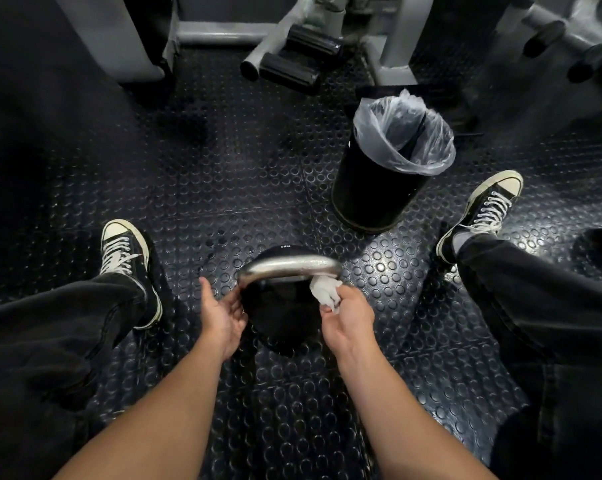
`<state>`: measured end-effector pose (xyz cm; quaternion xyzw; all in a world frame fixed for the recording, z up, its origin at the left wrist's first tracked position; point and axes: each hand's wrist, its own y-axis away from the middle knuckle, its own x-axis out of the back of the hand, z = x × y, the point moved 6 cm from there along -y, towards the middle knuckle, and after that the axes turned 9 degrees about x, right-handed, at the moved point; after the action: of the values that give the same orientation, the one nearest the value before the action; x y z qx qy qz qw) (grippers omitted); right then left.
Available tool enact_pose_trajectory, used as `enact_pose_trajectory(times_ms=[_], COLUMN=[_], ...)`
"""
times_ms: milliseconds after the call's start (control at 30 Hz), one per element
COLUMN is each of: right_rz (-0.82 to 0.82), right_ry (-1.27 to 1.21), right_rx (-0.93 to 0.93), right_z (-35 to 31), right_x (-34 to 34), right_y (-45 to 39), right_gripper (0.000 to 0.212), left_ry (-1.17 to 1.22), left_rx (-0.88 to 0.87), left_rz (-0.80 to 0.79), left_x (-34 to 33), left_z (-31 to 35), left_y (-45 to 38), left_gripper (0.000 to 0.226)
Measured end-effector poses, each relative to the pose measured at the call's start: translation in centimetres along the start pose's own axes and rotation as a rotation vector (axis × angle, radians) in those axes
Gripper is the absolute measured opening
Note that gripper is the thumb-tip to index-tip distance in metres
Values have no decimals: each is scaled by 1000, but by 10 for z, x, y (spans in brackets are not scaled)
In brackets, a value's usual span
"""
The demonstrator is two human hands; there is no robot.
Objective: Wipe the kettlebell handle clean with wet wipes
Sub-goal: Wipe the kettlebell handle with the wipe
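Note:
A black kettlebell point(282, 313) stands on the studded rubber floor between my legs. Its shiny metal handle point(289, 266) arches across the top. My right hand point(348, 315) pinches a crumpled white wet wipe point(324, 291), which touches the right end of the handle where it meets the body. My left hand point(223, 313) is on the kettlebell's left side just below the handle's left end, palm turned inward, its fingertips hidden behind the black body.
A black bin point(372, 188) lined with a clear plastic bag point(407, 136) stands beyond the kettlebell to the right. My legs in dark trousers and black sneakers point(126, 251) flank the spot. Grey gym machine frames point(223, 36) with black foam rollers point(292, 69) stand at the back.

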<state>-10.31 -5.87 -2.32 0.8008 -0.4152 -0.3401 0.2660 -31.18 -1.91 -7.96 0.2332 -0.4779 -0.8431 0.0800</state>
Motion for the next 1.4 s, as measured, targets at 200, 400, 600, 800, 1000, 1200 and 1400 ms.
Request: enact_pose_trajectory(times_ms=[200, 400, 600, 800, 1000, 1200, 1400], right_rz=[-49, -60, -89, -146, -212, -496, -882], right_ry=[-23, -6, 47, 257, 183, 1105, 2026], right_rx=[-6, 5, -16, 30, -26, 559, 568], right_z=[8, 6, -5, -40, -85, -131, -97], right_x=[-5, -11, -5, 8, -5, -56, -98], right_y=[2, 2, 0, -4, -19, -28, -16], right_gripper=[25, 28, 21, 13, 41, 59, 36], left_ry=[-13, -8, -4, 1, 11, 32, 11], left_rx=[5, -17, 12, 21, 7, 16, 18], left_rz=[19, 2, 16, 17, 7, 8, -17], left_x=[1, -1, 3, 0, 1, 0, -6], left_z=[0, 1, -1, 0, 1, 1, 4], left_y=[1, -1, -3, 0, -1, 1, 4], left_gripper=[95, 96, 99, 102, 101, 97, 98])
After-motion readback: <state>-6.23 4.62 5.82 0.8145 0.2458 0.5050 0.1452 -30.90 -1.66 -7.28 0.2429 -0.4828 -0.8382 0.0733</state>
